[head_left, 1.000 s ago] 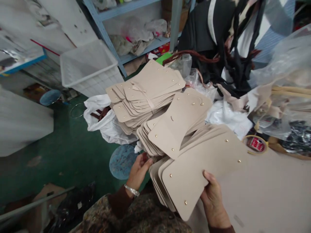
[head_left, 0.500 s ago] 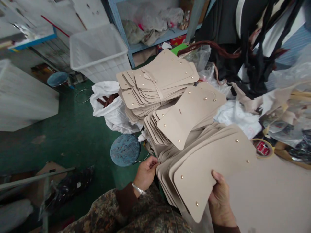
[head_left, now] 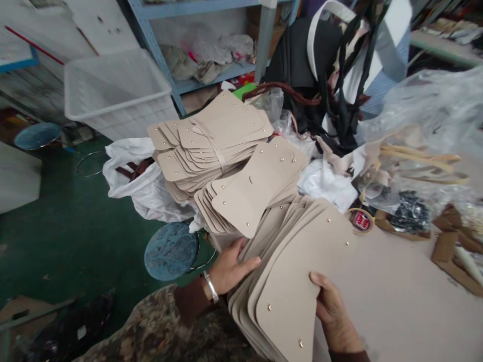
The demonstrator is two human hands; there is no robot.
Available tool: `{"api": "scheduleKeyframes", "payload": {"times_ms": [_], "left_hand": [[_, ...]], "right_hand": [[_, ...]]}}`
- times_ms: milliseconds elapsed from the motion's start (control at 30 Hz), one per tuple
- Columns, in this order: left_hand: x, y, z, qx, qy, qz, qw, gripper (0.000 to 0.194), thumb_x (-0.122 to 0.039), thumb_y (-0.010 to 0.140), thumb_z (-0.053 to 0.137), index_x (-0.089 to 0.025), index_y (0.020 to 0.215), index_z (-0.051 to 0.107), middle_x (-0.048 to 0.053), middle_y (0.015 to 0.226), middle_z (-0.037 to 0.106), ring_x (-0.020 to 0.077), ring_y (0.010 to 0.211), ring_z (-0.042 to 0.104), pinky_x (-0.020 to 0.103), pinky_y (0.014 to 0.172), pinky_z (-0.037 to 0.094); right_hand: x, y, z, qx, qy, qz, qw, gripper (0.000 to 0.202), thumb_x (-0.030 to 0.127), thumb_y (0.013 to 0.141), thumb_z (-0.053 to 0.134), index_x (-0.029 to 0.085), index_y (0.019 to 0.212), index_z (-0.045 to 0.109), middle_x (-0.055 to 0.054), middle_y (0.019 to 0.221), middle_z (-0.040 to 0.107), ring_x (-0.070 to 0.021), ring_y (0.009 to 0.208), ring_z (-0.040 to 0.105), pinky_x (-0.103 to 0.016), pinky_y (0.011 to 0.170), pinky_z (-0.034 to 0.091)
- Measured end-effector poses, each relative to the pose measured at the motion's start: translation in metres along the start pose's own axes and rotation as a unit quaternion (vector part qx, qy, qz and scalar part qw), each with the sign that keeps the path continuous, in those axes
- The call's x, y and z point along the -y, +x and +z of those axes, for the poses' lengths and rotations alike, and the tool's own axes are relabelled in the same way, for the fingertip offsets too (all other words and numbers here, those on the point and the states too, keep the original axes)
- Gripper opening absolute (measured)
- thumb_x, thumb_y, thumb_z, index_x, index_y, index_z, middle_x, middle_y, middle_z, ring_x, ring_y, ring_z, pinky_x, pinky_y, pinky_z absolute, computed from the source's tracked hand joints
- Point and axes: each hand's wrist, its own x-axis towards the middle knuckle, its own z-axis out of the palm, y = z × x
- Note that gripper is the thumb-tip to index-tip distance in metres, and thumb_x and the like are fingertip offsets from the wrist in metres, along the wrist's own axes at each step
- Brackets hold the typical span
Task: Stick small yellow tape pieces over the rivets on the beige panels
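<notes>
A fanned stack of beige leather-like panels with small gold studs lies at the table's near edge. My right hand grips its right edge, thumb on top and fingers underneath. At the left side of the stack is my left hand, thumb stretched out against the panel edges and fingers extended, their tips partly hidden. Just beyond, a smaller pile of beige panels lies with a curved slit showing in the top one. Farther back is a bundle of similar panels, tied with a beige strip.
A blue round stool stands left of the table, near a white cloth bag. Behind are a white plastic bin and a blue shelf. A tape roll, plastic bags and black straps crowd the table's far right.
My left hand has moved from the stack's left corner up along its side, its thumb now spread over the edges. My right hand keeps its hold. The view has turned right.
</notes>
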Motion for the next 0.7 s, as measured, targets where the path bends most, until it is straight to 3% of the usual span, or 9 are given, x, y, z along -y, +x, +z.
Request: {"api": "scheduleKeyframes", "payload": {"times_ms": [100,233,367,500,600,700], "left_hand": [[-0.012,0.027,0.012,0.062,-0.009,0.014,0.998,0.068,-0.061,0.08,0.06,-0.018,0.132,0.052,0.01,0.136,0.056,0.0296,0.129,0.047,0.042,0.112,0.036],[-0.01,0.042,0.017,0.096,-0.048,-0.035,0.994,0.087,-0.069,0.071,0.064,-0.015,0.137,0.046,0.015,0.143,0.049,0.0343,0.138,0.036,0.047,0.117,0.025],[-0.005,0.035,0.024,0.143,-0.089,-0.048,0.984,0.108,-0.065,0.064,0.073,-0.011,0.147,0.029,0.018,0.148,0.041,0.0346,0.139,0.032,0.05,0.118,0.02],[-0.013,0.018,0.043,0.144,-0.029,-0.075,0.986,0.123,-0.051,0.054,0.081,-0.011,0.151,0.016,0.019,0.154,0.028,0.0361,0.143,0.022,0.049,0.119,0.015],[-0.013,0.007,0.059,0.153,0.002,-0.066,0.986,0.123,-0.047,0.053,0.079,-0.01,0.151,0.015,0.018,0.151,0.034,0.0376,0.141,0.028,0.049,0.118,0.02],[0.002,0.008,0.075,0.129,0.033,-0.038,0.99,0.116,-0.05,0.058,0.074,-0.011,0.15,0.016,0.016,0.142,0.049,0.0387,0.136,0.036,0.052,0.114,0.031]], "right_hand": [[0.001,-0.001,0.006,0.009,0.013,-0.002,1.0,0.018,0.025,0.054,0.078,0.012,0.068,0.073,-0.01,0.065,0.075,-0.0298,0.064,0.072,-0.042,0.067,0.058],[0.002,-0.005,0.012,-0.003,0.034,-0.018,0.999,0.021,0.026,0.052,0.078,0.014,0.069,0.072,-0.009,0.072,0.076,-0.0304,0.073,0.072,-0.041,0.069,0.058],[0.001,-0.013,0.006,0.007,0.043,-0.005,0.999,0.021,0.026,0.051,0.076,0.014,0.067,0.071,-0.011,0.08,0.076,-0.0296,0.075,0.071,-0.039,0.069,0.057],[-0.004,-0.03,-0.005,0.036,0.071,0.014,0.997,0.032,0.029,0.051,0.072,0.015,0.079,0.072,-0.012,0.084,0.075,-0.0326,0.086,0.069,-0.041,0.073,0.055],[-0.011,-0.049,-0.01,0.033,0.097,0.006,0.995,0.035,0.032,0.049,0.069,0.016,0.081,0.072,-0.013,0.084,0.075,-0.0332,0.086,0.068,-0.041,0.073,0.054],[-0.018,-0.06,-0.019,0.03,0.123,-0.063,0.99,0.03,0.03,0.049,0.063,0.017,0.075,0.071,-0.011,0.081,0.074,-0.0304,0.083,0.068,-0.038,0.071,0.053]]}}
